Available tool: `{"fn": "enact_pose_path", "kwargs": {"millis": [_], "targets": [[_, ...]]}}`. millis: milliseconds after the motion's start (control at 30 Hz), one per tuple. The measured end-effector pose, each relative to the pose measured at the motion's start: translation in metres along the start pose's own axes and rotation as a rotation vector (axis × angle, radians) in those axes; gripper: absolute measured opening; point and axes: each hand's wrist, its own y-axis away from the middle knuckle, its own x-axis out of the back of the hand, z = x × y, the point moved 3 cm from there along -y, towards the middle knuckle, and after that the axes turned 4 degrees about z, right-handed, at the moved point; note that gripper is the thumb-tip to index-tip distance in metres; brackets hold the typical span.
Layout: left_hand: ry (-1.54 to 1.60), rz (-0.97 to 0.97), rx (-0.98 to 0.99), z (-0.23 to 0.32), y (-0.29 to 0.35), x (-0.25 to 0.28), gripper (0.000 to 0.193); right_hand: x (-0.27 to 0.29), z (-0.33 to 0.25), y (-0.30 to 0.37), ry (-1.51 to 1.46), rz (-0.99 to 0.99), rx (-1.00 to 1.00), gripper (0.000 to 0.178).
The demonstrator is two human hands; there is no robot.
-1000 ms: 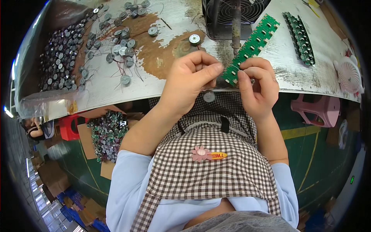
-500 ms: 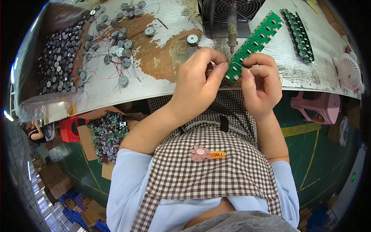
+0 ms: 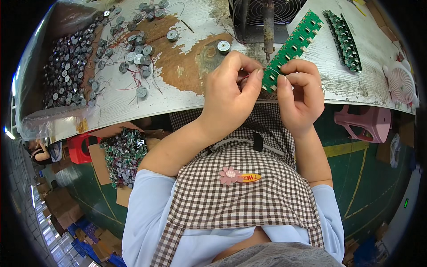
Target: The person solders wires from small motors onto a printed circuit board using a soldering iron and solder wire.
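My left hand is closed in a pinch at the lower left edge of a long green circuit board, with a bit of red wire showing between its fingers. Beyond its knuckles a small round motor rests on the table. My right hand is pinched too, over the board's near right edge; a thin pale strand, perhaps solder wire, curves from its fingertips toward the soldering iron's tip. That upright iron points down beside the board, just above my fingers. My fingertips hide the exact contact point.
Many loose motors with wires lie at left, beside a plastic-lined box full of motors. A black fan stands behind the iron. At right are stacked boards and a small pink-white fan. A pink stool stands below.
The green board has shifted slightly, its far end moving a little left and up. The small motor has slid slightly right. Both hands keep their pinches, with small fingertip shifts.
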Motion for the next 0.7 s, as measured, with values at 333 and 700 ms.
{"fn": "enact_pose_path", "kwargs": {"millis": [333, 700], "targets": [[-0.095, -0.006, -0.045, 0.005, -0.006, -0.001, 0.009, -0.002, 0.0, -0.006, 0.02, -0.009, 0.007, 0.012], [-0.06, -0.006, 0.028, 0.005, 0.0, 0.0, 0.008, -0.001, -0.003, -0.001, 0.049, -0.031, 0.022, 0.011]]}}
